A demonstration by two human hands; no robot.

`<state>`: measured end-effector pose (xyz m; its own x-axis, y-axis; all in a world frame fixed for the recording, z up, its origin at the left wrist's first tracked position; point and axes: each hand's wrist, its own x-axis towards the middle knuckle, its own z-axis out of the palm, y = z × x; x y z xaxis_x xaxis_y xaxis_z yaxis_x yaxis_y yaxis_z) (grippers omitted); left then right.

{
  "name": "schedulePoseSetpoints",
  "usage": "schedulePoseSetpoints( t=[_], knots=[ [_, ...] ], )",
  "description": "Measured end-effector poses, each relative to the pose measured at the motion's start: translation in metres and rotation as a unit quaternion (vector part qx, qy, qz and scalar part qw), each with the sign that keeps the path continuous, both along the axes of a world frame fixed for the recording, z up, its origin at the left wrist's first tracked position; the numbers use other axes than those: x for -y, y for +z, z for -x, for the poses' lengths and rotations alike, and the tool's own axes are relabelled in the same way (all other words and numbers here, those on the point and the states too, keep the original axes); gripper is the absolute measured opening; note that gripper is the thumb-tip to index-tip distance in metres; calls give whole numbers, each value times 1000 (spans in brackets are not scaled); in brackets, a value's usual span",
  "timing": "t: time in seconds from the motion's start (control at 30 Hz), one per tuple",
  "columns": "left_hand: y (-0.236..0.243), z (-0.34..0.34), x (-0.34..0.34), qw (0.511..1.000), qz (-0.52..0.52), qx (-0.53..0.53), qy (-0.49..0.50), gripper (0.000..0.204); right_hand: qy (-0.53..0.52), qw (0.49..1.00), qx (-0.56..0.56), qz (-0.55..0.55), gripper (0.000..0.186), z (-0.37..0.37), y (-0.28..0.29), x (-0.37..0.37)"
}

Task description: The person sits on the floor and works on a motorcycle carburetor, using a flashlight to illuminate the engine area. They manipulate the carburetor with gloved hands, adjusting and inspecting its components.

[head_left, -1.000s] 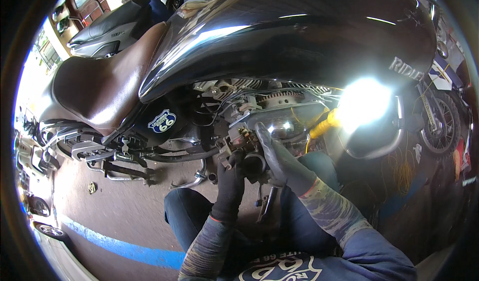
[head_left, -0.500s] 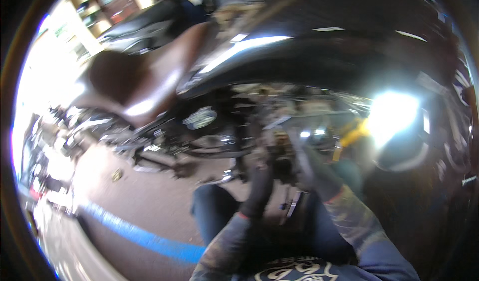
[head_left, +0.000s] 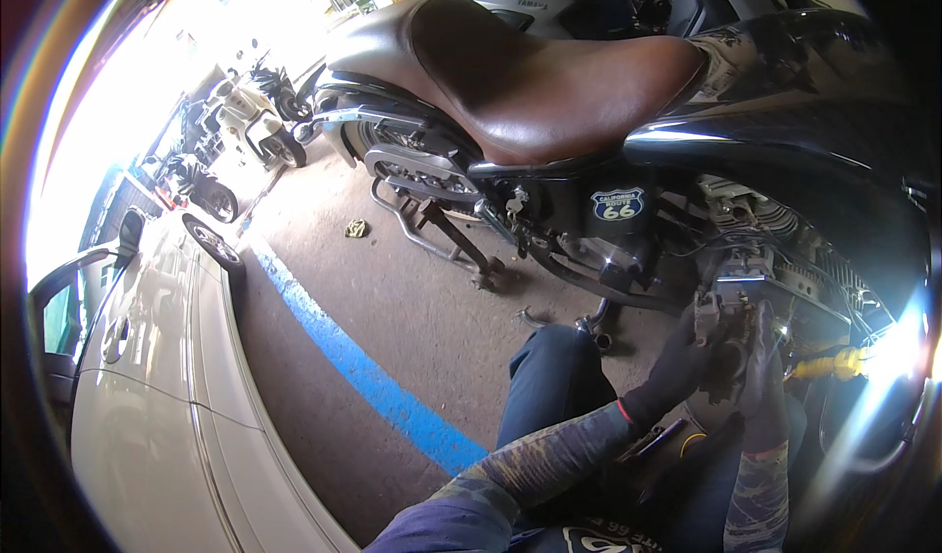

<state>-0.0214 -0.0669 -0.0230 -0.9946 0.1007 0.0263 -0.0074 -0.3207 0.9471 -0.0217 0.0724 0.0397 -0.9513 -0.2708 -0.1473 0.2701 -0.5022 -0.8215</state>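
Observation:
A black motorcycle [head_left: 549,205] with a brown leather seat [head_left: 549,92] stands before me. At its engine [head_left: 751,210], both my dark-gloved hands are on a grimy metal engine part [head_left: 724,342]; whether it is fixed to the bike I cannot tell. My left hand [head_left: 677,362] is closed round its left side. My right hand [head_left: 763,381] lies along the right side, fingers pointing up and pressed to it, partly hidden. A yellow work lamp [head_left: 834,365] glares just right of this hand. Slim tools [head_left: 655,437] lie below, between my knees.
A light-coloured car [head_left: 162,396] stands close on the left. A blue stripe [head_left: 343,357] crosses the floor. Near the bike's footpeg lies a bent metal pipe piece [head_left: 594,322], and a crumpled scrap [head_left: 355,228] is farther off. Other motorcycles [head_left: 250,116] stand behind.
My view has swung left, so the bike and my hands now appear farther right and the car shows fully. Both hands remain at the engine part; the earlier picture is blurred.

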Motion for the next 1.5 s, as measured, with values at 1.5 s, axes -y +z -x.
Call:
schedulePoseSetpoints(
  t=[1.5],
  knots=[
    [-20,-7,35,979,201,16,31,62,-113,776,-478,-397,53,17,-41,1]
  ],
)
